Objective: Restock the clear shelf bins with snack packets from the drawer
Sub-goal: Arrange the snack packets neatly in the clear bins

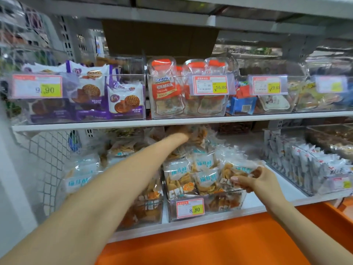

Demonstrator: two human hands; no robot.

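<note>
A clear bin [225, 207] with an 8.80 price tag stands on the lower shelf, piled with see-through packets of orange crisps [179, 178]. My right hand [254, 180] pinches one such packet [235, 169] at the bin's right front corner. My left arm reaches deep under the upper shelf, where my left hand [181, 133] is on a crisp packet [198, 136] at the back of the pile. The fingers of that hand are hidden behind the packets and the shelf edge.
A second bin of the same crisps [141, 211] stands left of the tagged one. A bin of white packets [305, 169] sits to the right. The upper shelf [191, 121] carries bins of purple biscuit packs [107, 98] and orange-topped candy bags [166, 88]. An orange ledge [210, 243] runs below.
</note>
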